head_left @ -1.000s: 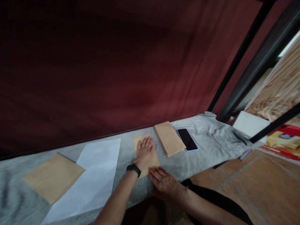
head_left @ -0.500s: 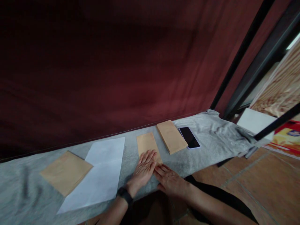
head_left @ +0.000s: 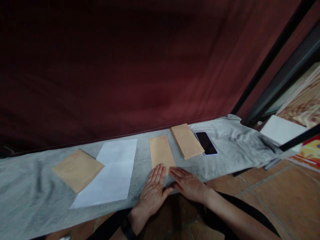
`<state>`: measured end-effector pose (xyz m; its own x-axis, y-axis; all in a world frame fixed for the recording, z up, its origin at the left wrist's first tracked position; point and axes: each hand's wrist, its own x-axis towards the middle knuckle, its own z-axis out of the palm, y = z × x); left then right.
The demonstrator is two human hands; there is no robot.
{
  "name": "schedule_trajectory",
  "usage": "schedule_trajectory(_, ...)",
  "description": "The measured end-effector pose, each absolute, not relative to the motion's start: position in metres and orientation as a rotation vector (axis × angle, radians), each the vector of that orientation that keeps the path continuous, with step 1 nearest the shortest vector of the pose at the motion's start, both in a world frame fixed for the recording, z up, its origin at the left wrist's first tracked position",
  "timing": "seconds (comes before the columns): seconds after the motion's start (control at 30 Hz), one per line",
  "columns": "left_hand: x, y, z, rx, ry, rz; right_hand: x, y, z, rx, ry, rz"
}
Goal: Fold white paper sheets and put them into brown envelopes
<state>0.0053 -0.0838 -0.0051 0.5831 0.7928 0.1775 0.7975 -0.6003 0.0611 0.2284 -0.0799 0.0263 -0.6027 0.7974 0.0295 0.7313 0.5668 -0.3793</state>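
Observation:
A single tan envelope [head_left: 162, 151] lies on the grey cloth in front of me. My left hand [head_left: 153, 191] lies palm down on its near left edge, fingers stretched out and thumb apart. On the near right corner rest the fingertips of my right hand [head_left: 188, 184], which is flat with nothing grasped. To the right sits a stack of tan envelopes [head_left: 187, 141], touching or close beside a phone [head_left: 206, 144] with a dark screen. White paper [head_left: 115, 173] lies to the left, partly under another pile of tan envelopes [head_left: 77, 170].
The grey cloth [head_left: 232, 146] covers a long narrow surface, wrinkled at its right end. A dark red curtain [head_left: 125, 73] hangs behind it. Black poles [head_left: 270, 61], a white box [head_left: 282, 130] and tiled floor [head_left: 280, 193] are at the right.
My left hand has slid back toward me and its thumb has spread, uncovering more of the envelope. My right hand has shifted slightly right, apart from the left fingers. The camera view has shifted a little.

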Motion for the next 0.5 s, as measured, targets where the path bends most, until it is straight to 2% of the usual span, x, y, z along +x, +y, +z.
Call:
schedule_trajectory(0.27,0.014,-0.093,-0.002,-2.695,-1.462,-0.312,0.227,-0.077,0.027,-1.337,-2.601,0.359)
schedule_trajectory(0.5,0.014,-0.093,-0.002,-2.743,-1.489,-0.222,0.206,-0.092,-0.007,-1.221,-2.567,0.149)
